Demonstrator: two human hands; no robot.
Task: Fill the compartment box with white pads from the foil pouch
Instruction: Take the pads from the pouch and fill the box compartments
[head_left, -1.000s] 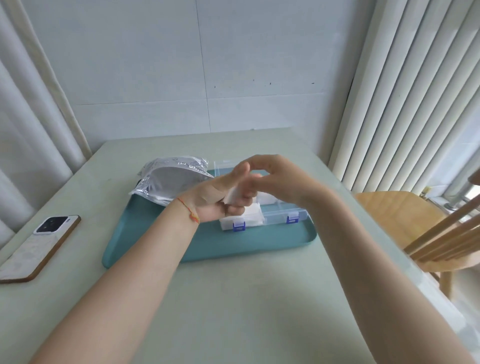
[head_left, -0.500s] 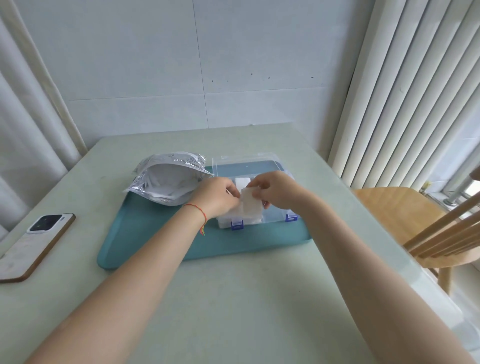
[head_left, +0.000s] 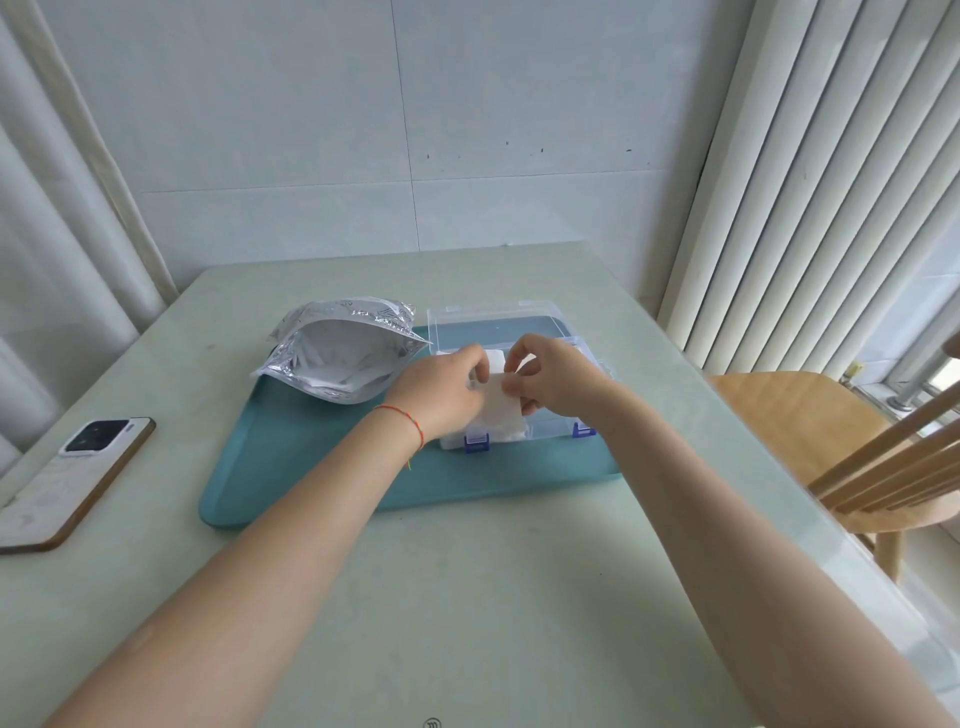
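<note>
Head view: both hands on one white pad over the compartment box.
The left hand (head_left: 441, 387) and right hand (head_left: 553, 382) pinch a white pad (head_left: 500, 410) above the clear compartment box (head_left: 566, 431) (lid open) on the teal tray (head_left: 311, 467); the foil pouch (head_left: 343, 353) gapes left.

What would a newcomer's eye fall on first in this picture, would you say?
Probably the two hands meeting at the centre: the left hand and right hand together pinch a white pad over the clear compartment box, whose lid lies open behind. Next, the crinkled foil pouch gapes open on the teal tray, left of the box.
</note>
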